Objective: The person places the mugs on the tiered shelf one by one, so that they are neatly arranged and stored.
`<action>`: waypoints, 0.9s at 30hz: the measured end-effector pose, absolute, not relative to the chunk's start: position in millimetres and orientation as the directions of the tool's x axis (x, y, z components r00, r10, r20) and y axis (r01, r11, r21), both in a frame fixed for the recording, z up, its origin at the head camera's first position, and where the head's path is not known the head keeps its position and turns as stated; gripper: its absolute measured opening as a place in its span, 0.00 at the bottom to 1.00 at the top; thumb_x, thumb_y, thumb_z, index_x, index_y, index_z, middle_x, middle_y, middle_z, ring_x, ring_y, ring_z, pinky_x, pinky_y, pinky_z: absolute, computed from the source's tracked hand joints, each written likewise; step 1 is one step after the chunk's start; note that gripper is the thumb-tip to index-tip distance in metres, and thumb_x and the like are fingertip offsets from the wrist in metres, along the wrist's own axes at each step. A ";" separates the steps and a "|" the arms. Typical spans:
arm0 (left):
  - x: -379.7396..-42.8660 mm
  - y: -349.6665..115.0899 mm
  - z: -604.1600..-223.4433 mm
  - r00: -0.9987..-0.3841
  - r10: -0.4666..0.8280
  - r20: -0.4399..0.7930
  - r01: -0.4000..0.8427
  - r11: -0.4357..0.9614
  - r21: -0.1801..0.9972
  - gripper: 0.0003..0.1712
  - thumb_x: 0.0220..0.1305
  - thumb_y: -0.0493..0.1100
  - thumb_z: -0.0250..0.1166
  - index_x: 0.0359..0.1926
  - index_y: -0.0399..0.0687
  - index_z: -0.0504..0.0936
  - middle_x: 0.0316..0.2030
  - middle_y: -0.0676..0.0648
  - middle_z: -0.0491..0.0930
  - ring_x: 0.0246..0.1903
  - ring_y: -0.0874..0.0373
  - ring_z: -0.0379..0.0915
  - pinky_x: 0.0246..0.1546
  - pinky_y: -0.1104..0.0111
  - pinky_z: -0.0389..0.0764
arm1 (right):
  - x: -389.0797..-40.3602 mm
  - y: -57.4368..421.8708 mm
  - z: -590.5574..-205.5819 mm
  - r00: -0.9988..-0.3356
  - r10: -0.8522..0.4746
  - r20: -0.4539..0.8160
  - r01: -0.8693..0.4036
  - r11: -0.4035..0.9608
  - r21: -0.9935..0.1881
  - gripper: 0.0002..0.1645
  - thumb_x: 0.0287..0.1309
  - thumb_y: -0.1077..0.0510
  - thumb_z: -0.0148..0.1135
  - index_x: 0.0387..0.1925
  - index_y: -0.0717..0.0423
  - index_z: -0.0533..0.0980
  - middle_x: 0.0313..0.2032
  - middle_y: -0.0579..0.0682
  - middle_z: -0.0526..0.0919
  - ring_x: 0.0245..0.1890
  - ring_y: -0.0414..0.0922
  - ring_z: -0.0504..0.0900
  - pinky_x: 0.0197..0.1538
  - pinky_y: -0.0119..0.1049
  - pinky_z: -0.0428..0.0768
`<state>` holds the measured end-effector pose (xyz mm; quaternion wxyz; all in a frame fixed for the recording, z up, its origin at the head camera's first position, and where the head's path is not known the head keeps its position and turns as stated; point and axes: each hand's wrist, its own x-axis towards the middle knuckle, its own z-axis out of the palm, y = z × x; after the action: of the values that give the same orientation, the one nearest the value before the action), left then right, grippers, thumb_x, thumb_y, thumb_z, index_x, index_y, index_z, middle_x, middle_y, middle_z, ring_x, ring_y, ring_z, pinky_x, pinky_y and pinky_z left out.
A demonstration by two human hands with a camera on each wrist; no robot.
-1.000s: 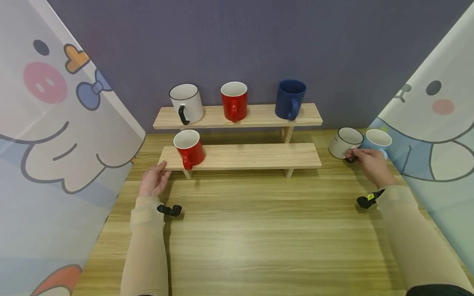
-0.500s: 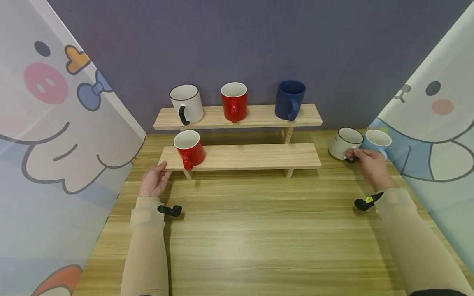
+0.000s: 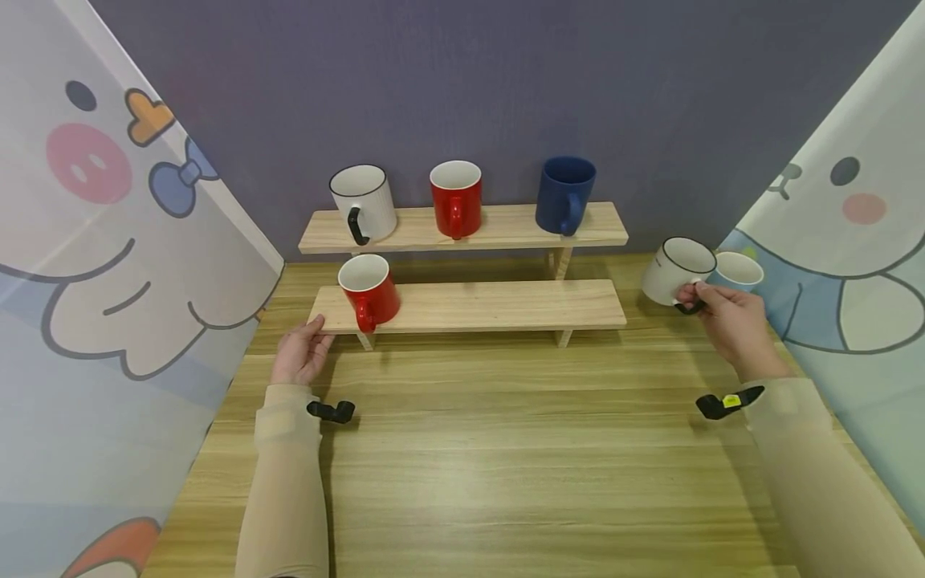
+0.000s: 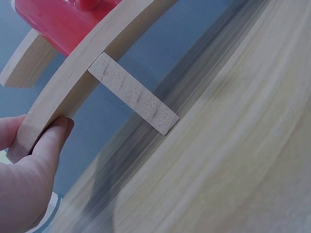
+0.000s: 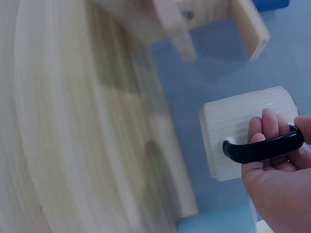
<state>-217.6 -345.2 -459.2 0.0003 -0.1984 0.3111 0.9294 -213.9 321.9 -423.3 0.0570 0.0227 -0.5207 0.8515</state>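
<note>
My right hand (image 3: 737, 325) grips the black handle (image 5: 265, 148) of a white ribbed mug (image 3: 668, 277) with a dark rim. The mug is raised off the table, a gap showing below it in the right wrist view. Behind it at the right stands a light blue mug (image 3: 739, 271), partly hidden. My left hand (image 3: 299, 353) pinches the left end of the lower wooden shelf (image 3: 506, 305), thumb above and fingers beneath, as the left wrist view shows. A red mug (image 3: 372, 293) sits on that shelf's left part.
On the upper wooden shelf (image 3: 506, 225) stand a white mug (image 3: 376, 205) with a black handle, a red mug (image 3: 457, 201) and a blue mug (image 3: 565, 197). A dark wall (image 3: 462, 80) rises behind, with printed panels on both sides of the wooden table (image 3: 470, 449).
The right hand has lifted the white mug off the table and shifted it slightly right, covering more of the light blue mug. The left hand stays at the shelf end.
</note>
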 end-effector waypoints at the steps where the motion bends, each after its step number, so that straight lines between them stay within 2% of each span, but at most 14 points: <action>1: -217.3 -345.4 -459.2 -0.921 -0.121 -0.369 -0.124 -0.810 0.573 0.09 0.73 0.28 0.59 0.52 0.32 0.73 0.44 0.38 0.80 0.46 0.52 0.83 0.58 0.68 0.77 | -212.0 320.2 -420.6 -0.992 0.071 0.104 -0.125 -0.454 -0.882 0.11 0.72 0.72 0.55 0.42 0.79 0.81 0.37 0.61 0.86 0.39 0.48 0.85 0.44 0.33 0.85; 5: -216.8 -346.1 -459.3 -0.921 -0.124 -0.369 -0.118 -0.814 0.569 0.09 0.73 0.27 0.59 0.52 0.32 0.73 0.44 0.38 0.80 0.47 0.52 0.83 0.57 0.68 0.77 | -203.6 314.0 -409.7 -0.993 0.039 0.111 -0.116 -0.474 -0.873 0.11 0.71 0.72 0.56 0.43 0.80 0.81 0.38 0.61 0.86 0.40 0.48 0.85 0.44 0.34 0.85; 15: -216.6 -346.3 -458.3 -0.920 -0.119 -0.373 -0.116 -0.827 0.550 0.10 0.73 0.27 0.58 0.52 0.31 0.73 0.45 0.38 0.79 0.47 0.51 0.83 0.58 0.67 0.77 | -184.4 298.3 -387.9 -0.990 0.004 0.143 -0.132 -0.415 -0.900 0.11 0.72 0.71 0.56 0.45 0.78 0.81 0.39 0.61 0.87 0.42 0.48 0.85 0.46 0.33 0.84; 27: -217.3 -345.1 -458.5 -0.923 -0.115 -0.368 -0.122 -0.818 0.561 0.12 0.73 0.27 0.59 0.54 0.33 0.72 0.45 0.38 0.81 0.48 0.52 0.82 0.58 0.68 0.77 | -166.1 266.4 -374.5 -0.960 -0.158 0.230 -0.146 -0.417 -0.897 0.12 0.73 0.75 0.50 0.46 0.83 0.78 0.40 0.63 0.86 0.42 0.50 0.85 0.50 0.35 0.84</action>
<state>-217.3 -345.1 -458.5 0.0021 -0.1967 0.3013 0.9330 -166.1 266.4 -374.5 -0.0035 0.1409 -0.5399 0.8299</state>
